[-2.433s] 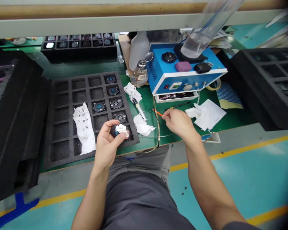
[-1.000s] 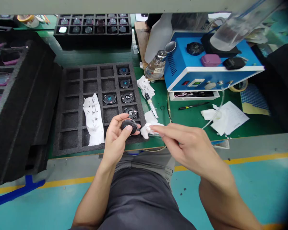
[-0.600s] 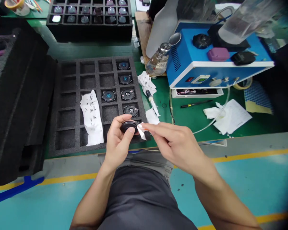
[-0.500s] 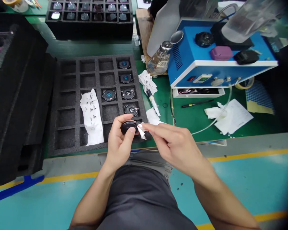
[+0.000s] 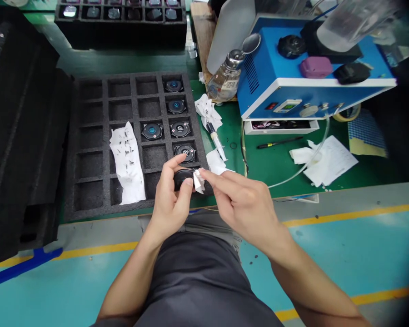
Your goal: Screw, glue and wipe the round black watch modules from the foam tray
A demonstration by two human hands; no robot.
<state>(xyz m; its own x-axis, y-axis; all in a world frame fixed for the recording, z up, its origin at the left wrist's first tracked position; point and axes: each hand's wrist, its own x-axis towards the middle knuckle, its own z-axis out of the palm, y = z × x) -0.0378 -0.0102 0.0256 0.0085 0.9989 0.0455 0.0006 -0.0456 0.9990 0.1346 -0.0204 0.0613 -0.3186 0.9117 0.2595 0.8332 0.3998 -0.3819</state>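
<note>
My left hand (image 5: 170, 200) is closed around a round black watch case (image 5: 182, 178), thumb on the near side and fingers behind it. At the case's right edge, my right hand (image 5: 240, 202) pinches a small folded white tissue (image 5: 199, 182) that touches the case. Beneath both hands lies a black foam tray (image 5: 88, 212) with square pockets. Several similar watch cases sit in its right-hand columns, one of them (image 5: 185, 153) just beyond my left fingertips. A white paper strip (image 5: 127, 165) with small dark marks or bits rests across the tray left of my hands.
A blue machine (image 5: 313, 97) with a clear tube stands at the back right, beside a glass pump bottle (image 5: 225, 77). Crumpled tissues (image 5: 208, 111) and a syringe-like tube (image 5: 216, 141) lie right of the tray. Stacked black foam (image 5: 23, 136) rises at the left.
The white tissue in my right hand has shifted slightly left along the edge of the case. My left hand keeps its hold. The whole view has moved a little.
</note>
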